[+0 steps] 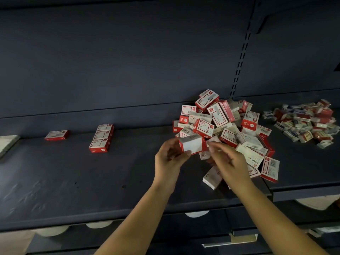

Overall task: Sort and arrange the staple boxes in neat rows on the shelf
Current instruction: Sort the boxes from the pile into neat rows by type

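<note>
Head view: left hand (pixel 170 159) gripped a staple box (pixel 192 145) above the shelf (pixel 73 172), at the edge of the pile (pixel 226 129). Right hand (pixel 229 161), fingers relaxed, touched the box's right end. A row (pixel 101 138) lay well left.

Two bare forearms reach in from below, no sleeves showing. The left hand (pixel 170 157) and right hand (pixel 229 161) wear no gloves, rings or watch; the nails are short.
</note>
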Available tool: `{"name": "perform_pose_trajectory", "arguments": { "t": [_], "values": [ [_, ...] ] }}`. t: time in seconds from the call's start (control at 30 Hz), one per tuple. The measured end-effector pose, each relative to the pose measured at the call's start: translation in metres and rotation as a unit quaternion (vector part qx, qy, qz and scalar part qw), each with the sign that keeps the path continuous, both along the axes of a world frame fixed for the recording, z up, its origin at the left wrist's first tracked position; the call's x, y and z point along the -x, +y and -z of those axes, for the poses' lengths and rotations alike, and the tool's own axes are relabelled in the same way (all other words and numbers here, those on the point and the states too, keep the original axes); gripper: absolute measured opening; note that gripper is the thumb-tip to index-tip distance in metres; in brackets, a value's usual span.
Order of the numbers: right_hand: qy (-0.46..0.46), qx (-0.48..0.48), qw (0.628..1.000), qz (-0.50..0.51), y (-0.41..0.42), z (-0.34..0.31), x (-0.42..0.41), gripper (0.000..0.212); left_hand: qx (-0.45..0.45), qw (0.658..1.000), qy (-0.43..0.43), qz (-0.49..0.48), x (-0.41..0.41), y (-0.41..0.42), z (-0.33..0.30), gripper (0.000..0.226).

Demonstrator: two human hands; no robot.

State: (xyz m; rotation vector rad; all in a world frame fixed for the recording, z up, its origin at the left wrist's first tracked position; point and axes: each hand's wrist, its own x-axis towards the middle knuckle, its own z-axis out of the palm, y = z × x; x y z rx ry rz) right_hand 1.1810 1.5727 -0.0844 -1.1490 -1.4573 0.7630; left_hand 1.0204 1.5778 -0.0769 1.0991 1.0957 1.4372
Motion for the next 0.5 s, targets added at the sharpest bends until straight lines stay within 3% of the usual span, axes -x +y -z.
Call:
{"name": "perform_pose_trajectory", "arguments": {
  "t": [0.1,0.17,0.33,0.43,0.5],
  "values": [
    [0.142,0.234,0.959,-0.069,0.000,-0.024,0.011,0.052,-0.074,0.995,0.058,0.015,0.002,-0.003,0.001,0.032],
    [0.181,0.295,0.932,-0.105,0.002,-0.034,0.015,0.063,-0.112,0.990,0.078,0.027,0.003,-0.004,0.001,0.031],
    [0.245,0.293,0.910,-0.165,0.001,-0.033,0.018,0.025,-0.179,0.982,0.033,0.053,0.007,-0.004,-0.004,0.034],
    [0.300,0.243,0.906,-0.174,-0.001,-0.030,0.017,0.029,-0.131,0.989,-0.053,0.054,0.009,-0.007,-0.013,0.038],
    [0.312,0.201,0.915,-0.161,-0.002,-0.029,0.016,0.047,-0.076,0.990,-0.107,0.055,0.011,-0.008,-0.019,0.033]
  ]
}}
